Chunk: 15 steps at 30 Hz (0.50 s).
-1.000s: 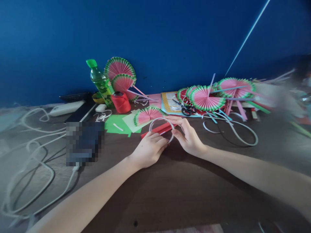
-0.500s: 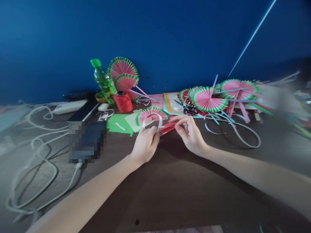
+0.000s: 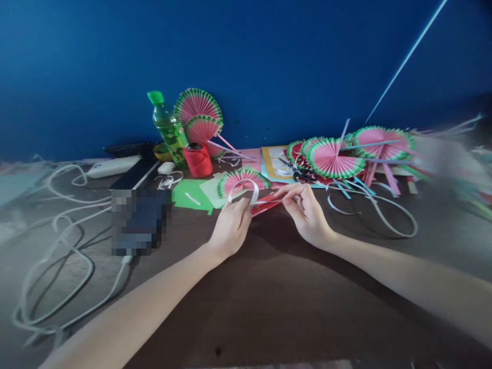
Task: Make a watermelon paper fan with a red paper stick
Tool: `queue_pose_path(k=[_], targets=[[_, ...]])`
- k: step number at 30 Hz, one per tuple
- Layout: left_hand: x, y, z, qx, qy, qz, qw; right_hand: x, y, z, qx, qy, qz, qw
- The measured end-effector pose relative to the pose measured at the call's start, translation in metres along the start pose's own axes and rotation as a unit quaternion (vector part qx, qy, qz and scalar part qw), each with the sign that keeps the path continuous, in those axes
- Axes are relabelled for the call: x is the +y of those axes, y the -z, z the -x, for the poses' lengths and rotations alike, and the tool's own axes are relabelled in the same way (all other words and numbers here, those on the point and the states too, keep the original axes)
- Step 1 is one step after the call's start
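Observation:
In the middle of the desk, my left hand [image 3: 232, 225] is closed round the base of a white tape roll [image 3: 254, 190], which stands up as a ring above the fingers. A narrow white strip runs from it toward my right hand [image 3: 305, 215]. There the thumb and forefinger are pinched on the strip's end. Below the strip lies a folded red paper [image 3: 265, 206], spanning the gap between both hands; my left fingers partly cover it. Just behind the ring, a pink-and-green pleated paper fan [image 3: 242, 179] lies on pale paper.
At the back left stand a green bottle [image 3: 169, 128], a red spool [image 3: 199, 161] and more fans [image 3: 198, 105]. Black-handled scissors [image 3: 305, 176] lie near several fans [image 3: 334, 159] at right. A phone-like dark device [image 3: 144, 220] and looped white cables [image 3: 90, 266] occupy the left.
My right hand has moved slightly right, away from the left, and more of the strip and red paper shows between them. The whole view has shifted a little.

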State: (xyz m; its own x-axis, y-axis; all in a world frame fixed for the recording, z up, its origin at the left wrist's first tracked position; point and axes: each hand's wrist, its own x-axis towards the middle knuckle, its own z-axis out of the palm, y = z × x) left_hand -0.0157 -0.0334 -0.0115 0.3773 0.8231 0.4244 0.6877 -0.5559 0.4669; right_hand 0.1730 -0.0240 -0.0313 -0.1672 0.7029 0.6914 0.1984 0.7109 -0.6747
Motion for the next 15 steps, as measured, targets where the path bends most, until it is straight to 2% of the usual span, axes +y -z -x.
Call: queue_pose_path(k=[4,7,11,15], targets=[[-0.001,0.000,-0.001,0.016,0.007,0.010,1.000,-0.007,0.000,0.001,-0.016,-0.001,-0.019,1.000],[-0.004,0.003,-0.002,0.035,0.021,0.025,0.999,-0.016,-0.001,0.004,-0.065,0.017,-0.014,0.998],[-0.007,0.006,-0.004,0.024,0.015,0.051,0.998,-0.025,-0.001,0.008,-0.126,0.081,0.028,0.988],[-0.008,0.008,-0.006,-0.001,0.007,0.098,0.995,-0.028,-0.001,0.009,-0.137,0.153,0.054,0.977]])
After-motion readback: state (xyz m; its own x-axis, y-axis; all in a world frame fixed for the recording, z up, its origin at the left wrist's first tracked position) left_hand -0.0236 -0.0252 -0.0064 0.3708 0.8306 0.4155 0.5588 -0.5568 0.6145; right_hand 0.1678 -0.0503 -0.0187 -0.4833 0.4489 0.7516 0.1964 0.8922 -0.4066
